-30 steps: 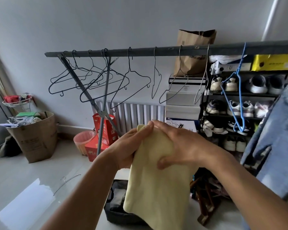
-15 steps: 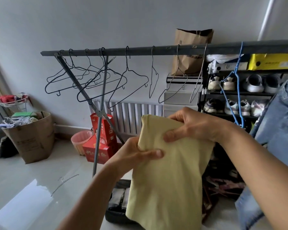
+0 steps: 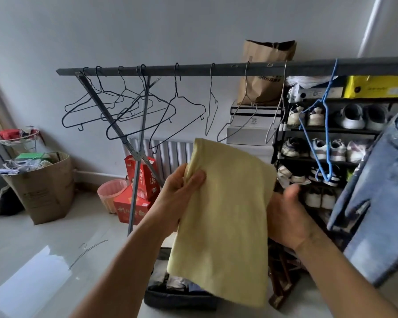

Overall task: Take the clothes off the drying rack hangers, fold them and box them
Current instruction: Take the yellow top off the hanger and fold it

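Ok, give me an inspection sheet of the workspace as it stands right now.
Surface: glossy pale floor; one wire hanger lies on it.
Job's things: yellow cloth held up, folded; dark box below it with folded clothes inside; rack bar carries bare hangers; denim garment hangs at right.
Clutter: red boxes, pink bin, cardboard box full of papers.
Grippers: left hand pinches the cloth's left edge; right hand is behind its right edge, grip hidden.
Cables: nothing seen.
Surroundings: shoe shelf, radiator, paper bag on stacked boxes.
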`<control>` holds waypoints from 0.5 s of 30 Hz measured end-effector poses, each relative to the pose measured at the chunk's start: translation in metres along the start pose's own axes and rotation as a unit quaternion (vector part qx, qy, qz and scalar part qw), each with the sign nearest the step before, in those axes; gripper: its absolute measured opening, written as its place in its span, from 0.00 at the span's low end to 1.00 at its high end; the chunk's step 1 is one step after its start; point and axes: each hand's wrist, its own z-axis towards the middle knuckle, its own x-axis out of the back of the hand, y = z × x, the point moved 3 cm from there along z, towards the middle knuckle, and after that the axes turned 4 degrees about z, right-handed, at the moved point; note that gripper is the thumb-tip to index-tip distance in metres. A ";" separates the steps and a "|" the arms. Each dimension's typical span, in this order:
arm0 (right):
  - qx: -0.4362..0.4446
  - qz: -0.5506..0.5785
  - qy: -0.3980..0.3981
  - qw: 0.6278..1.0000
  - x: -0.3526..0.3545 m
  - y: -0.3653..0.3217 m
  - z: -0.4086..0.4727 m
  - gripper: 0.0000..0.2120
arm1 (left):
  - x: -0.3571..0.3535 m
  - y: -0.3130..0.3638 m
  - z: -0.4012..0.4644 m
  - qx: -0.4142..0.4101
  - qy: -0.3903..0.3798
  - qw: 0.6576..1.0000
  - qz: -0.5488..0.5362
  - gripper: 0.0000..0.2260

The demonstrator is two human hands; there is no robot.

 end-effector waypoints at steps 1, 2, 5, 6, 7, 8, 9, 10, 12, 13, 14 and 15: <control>0.011 -0.009 0.026 1.000 -0.001 0.004 0.001 0.61 | -0.001 0.002 0.001 0.003 0.000 1.000 0.004 0.20; 0.012 -0.015 0.041 0.999 -0.004 0.006 0.003 0.53 | -0.001 0.003 0.003 0.006 0.002 1.000 0.009 0.20; -0.002 -0.063 0.115 0.991 -0.011 0.000 0.006 0.38 | 0.002 0.005 0.006 0.011 0.007 0.999 0.038 0.22; 0.000 -0.069 0.121 0.990 -0.012 -0.003 0.008 0.34 | 0.004 0.004 0.007 0.014 0.009 0.999 0.047 0.22; -0.001 -0.075 0.116 0.990 -0.014 -0.006 0.009 0.30 | 0.005 0.002 0.007 0.015 0.007 0.999 0.050 0.22; 0.003 -0.077 0.106 0.991 -0.015 -0.009 0.010 0.28 | 0.006 -0.002 0.007 0.022 0.003 0.999 0.050 0.22; 0.006 -0.073 0.096 0.993 -0.016 -0.010 0.010 0.28 | 0.006 -0.005 0.007 0.029 -0.001 0.999 0.043 0.20; 0.012 -0.067 0.088 0.994 -0.018 -0.012 0.010 0.31 | 0.007 -0.007 0.006 0.038 -0.006 0.999 0.037 0.17; 0.020 -0.058 0.089 0.994 -0.020 -0.014 0.011 0.36 | 0.007 -0.010 0.005 0.058 -0.014 0.998 0.026 0.12; 0.023 -0.061 0.103 0.993 -0.021 -0.013 0.012 0.35 | 0.008 -0.011 0.006 0.068 -0.015 0.997 0.017 0.12; 0.028 -0.063 0.120 0.990 -0.022 -0.012 0.013 0.32 | 0.008 -0.013 0.008 0.079 -0.007 0.997 0.012 0.13; 0.032 -0.068 0.147 0.986 -0.021 -0.010 0.015 0.28 | 0.009 -0.014 0.009 0.087 0.012 0.996 0.020 0.14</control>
